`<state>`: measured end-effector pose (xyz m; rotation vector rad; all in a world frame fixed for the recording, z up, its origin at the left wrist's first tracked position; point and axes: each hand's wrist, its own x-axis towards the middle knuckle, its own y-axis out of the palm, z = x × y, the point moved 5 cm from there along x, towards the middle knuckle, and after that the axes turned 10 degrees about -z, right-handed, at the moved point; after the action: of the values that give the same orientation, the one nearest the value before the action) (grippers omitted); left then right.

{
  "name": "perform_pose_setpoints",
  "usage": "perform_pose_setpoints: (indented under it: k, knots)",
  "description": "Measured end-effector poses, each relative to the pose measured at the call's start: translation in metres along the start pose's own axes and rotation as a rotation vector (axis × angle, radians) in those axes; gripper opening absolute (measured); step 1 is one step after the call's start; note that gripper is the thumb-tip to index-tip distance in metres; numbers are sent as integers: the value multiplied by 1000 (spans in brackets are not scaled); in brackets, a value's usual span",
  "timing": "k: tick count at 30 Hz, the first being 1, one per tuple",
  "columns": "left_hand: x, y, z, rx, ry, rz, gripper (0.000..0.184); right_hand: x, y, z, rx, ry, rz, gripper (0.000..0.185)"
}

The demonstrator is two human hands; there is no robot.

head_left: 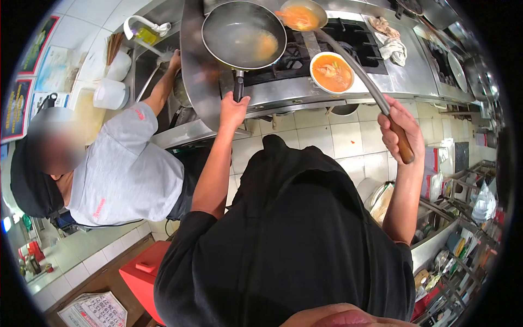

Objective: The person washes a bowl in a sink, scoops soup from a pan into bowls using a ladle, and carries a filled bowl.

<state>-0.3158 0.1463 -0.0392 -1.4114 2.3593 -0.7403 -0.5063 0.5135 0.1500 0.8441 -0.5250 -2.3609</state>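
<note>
My left hand (233,110) is closed round the black handle of a frying pan (234,41), which stands over the stove and holds a little orange liquid under steam. In my right hand (401,131) is the wooden end of a long ladle (370,84). The ladle's bowl, at the upper middle, is full of orange soup with pieces in it. Below that bowl, a white bowl (332,72) of orange soup stands at the stove's front edge, between my two hands and touched by neither.
At the left a co-worker (128,163) in a grey shirt reaches into a sink (143,73) under a white faucet (147,27). Crumpled cloths (392,49) lie right of the burners. A red bin (143,272) is at the lower left, and metal racks (463,234) line the right.
</note>
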Motion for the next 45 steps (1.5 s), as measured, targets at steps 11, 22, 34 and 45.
perform_pose_setpoints:
  k: [11,22,34,45]
  knots:
    - [1,18,10,-33,3,45,29,-42,-68,-27,-268,-100,-411,36]
    - [-6,24,3,-60,-2,85,27,-56,-78,-48,-496,-157,-470,36]
    - [-8,18,-9,-71,-1,98,27,-60,-67,-56,-711,-211,-526,46]
    - [-2,17,-7,-35,25,87,30,-44,-35,-41,-1034,-390,-460,47]
